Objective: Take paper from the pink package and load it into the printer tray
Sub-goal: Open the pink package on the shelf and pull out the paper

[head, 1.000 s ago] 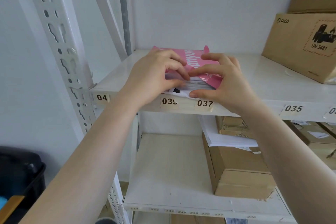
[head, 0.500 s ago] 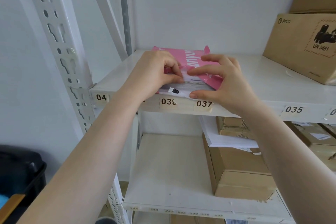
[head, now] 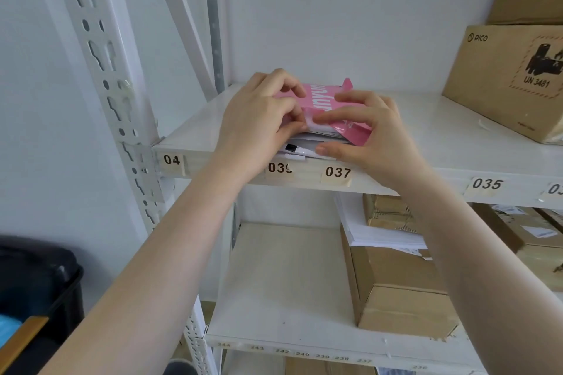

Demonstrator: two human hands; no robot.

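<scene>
**White shelves, a pink pack and two busy hands**

White metal makes up the big shelf rack (head: 100, 76), which fills most of the view. Its upper shelf (head: 426, 143) has small number tags on the front edge, such as 04, 037 (head: 337, 172) and 035. A brown cardboard box (head: 511, 79) with the word PICO sits on this shelf, far to the right. On the lower shelf (head: 283, 277) there is another brown box (head: 399, 292) with a pile of white sheets (head: 365, 228) resting on top of it. A black bin (head: 33, 292) stands low on the left.

The pink package (head: 323, 99) lies flat at the front of the upper shelf, just above the tags. Its near end is torn open, and white paper (head: 316, 143) sticks out from it.

The left hand (head: 259, 119) is curled over the left side of the package, with thumb and fingers pinching the paper edge at the opening. The right hand (head: 374, 134) is spread on the right side. Its fingers press down on the pink wrap, and its thumb sits under the paper stack.
</scene>
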